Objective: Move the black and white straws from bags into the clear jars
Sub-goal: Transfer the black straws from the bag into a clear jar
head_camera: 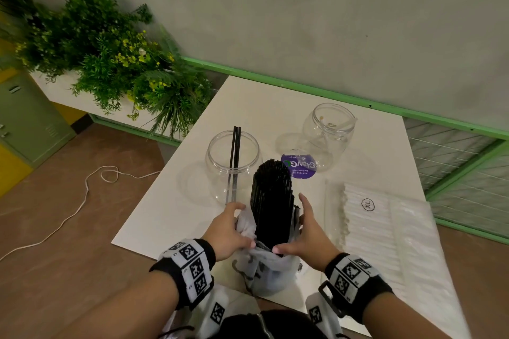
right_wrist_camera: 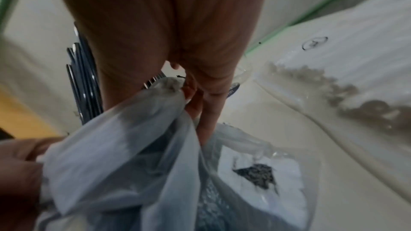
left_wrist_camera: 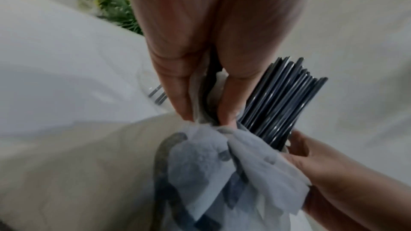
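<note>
On the far left I see a bank of green artificial plants with yellow flowers [head_camera: 110,55] against the wall, beside the white rectangular tabletop [head_camera: 176,209]. On that top, the left wide-mouthed clear plastic jar [head_camera: 232,166] stands upright with three thin black straws [head_camera: 235,157] in it, leaning on the far rim, tips up and away from me. Next, my left hand [head_camera: 230,231] pinches the crumpled rim of the thin translucent white plastic bag [head_camera: 265,270] between thumb and fingers; the left wrist view shows the film bunched at my fingertips. Out of the bag rises the thick bundle of black straws [head_camera: 271,201], long axis near upright, open ends tilted away towards the jars. My right hand [head_camera: 308,231] grips the bag's other side, thumb across the front; the blurred wrist view suggests the fingers are curled into the film. Behind sits a purple round printed lid [head_camera: 301,169], then the second clear jar [head_camera: 329,135]. Farthest right lies the flat clear packet of white straws [head_camera: 369,226], straws running left to right.
</note>
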`<state>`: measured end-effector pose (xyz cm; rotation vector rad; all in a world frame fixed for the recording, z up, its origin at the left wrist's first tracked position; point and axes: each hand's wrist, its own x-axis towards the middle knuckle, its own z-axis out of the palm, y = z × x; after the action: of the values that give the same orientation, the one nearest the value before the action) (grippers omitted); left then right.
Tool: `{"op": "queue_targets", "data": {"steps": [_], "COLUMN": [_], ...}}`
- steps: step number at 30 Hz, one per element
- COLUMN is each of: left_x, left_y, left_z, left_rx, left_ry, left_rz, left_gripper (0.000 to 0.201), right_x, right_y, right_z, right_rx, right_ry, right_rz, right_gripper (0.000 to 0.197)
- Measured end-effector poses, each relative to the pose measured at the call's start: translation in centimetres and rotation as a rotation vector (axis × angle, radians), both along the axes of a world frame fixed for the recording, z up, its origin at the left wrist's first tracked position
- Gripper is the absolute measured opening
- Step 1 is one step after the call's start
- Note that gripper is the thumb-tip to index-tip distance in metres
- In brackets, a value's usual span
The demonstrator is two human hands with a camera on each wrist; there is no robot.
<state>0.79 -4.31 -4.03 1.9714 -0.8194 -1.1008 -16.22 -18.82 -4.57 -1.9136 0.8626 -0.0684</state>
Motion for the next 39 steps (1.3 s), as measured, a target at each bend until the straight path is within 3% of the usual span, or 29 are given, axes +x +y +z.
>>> {"op": "queue_targets", "data": {"steps": [2,3,5,7,8,13,18,21,22,25,32,39], "left_x": [0.1,0.0,-0.1,-0.3,-0.5,-1.0,-0.2,0.3,0.3,0.3,-0.1,-1.8], "left_y": [-0.3,-0.5,-0.7,-0.8,-0.8,-1.1,-0.7,-0.6,-0.7,-1.1,-2.0,-3.6], "left_z": [-0.5,-0.6,-0.7,-0.2,0.0,1.5,1.8,2.0,2.1,2.3,1.5,2.3], "left_rx": [0.042,0.048,0.026,-0.010,-0.041,-0.249,-0.212,-0.170,-0.164,-0.144,-0.061,-0.001], "left_ry": [0.051,0.058,0.051,0.033,0.022,-0.009,0.007,-0.051,-0.067,-0.052,0.459,0.695], "left_rz": [0.002,-0.003,-0.026,-0.053,-0.059,-0.010,0.047,0.041,0.033,0.045,0.251,0.412], "left_gripper": [0.099,0.097,0.068,0.038,0.032,0.031,0.031,0.014,0.012,0.017,0.028,0.025], "right_x": [0.1,0.2,0.3,0.1,-0.2,-0.7,-1.3,-1.5,-1.4,-1.6,-3.3,-2.6], "right_y": [-0.3,-0.4,-0.4,-0.5,-0.6,-1.4,-1.8,-1.8,-1.9,-2.5,-1.7,-1.1], "right_z": [-0.8,-1.1,-1.6,-2.1,-2.4,-1.4,0.2,0.7,0.9,0.6,1.4,0.5], "right_rx": [0.025,0.028,0.044,0.059,0.049,-0.124,-0.210,-0.163,-0.165,-0.211,-0.112,-0.047], "right_ry": [0.048,0.077,0.061,-0.025,-0.063,-0.244,-0.242,-0.284,-0.296,-0.269,-0.263,-0.352], "right_rz": [-0.007,-0.016,-0.027,-0.057,-0.068,-0.127,-0.131,-0.150,-0.161,-0.167,-0.020,-0.078], "right_gripper": [0.143,0.144,0.143,0.127,0.119,0.098,0.086,0.038,0.034,0.054,0.074,0.114]}}
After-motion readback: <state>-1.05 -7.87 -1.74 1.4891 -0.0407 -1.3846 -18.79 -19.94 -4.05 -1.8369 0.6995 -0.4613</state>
